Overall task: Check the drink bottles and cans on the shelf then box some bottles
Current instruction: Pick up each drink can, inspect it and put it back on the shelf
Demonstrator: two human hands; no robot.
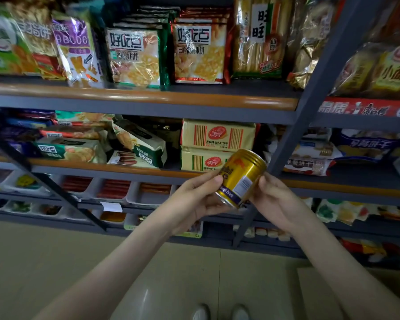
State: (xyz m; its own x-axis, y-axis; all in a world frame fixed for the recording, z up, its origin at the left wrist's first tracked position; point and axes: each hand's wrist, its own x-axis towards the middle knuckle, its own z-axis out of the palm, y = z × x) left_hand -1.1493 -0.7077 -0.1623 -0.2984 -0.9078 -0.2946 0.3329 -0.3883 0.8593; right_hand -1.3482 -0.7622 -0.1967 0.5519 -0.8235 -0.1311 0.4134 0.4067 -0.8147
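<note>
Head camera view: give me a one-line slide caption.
Tilted gold drink can held by left hand and right hand before snack shelves.

The head camera is looking forward and down from the person's head, facing a run of shop shelves (148,101) almost square on and standing near them. Its wide lens is bending the shelf edges and leaning the grey post (321,88). The left hand (194,199) and right hand (276,200) are holding a can (240,179) close to the lens, just right of centre. The floor (56,262) and shoes (201,311) are showing along the bottom edge.
</note>
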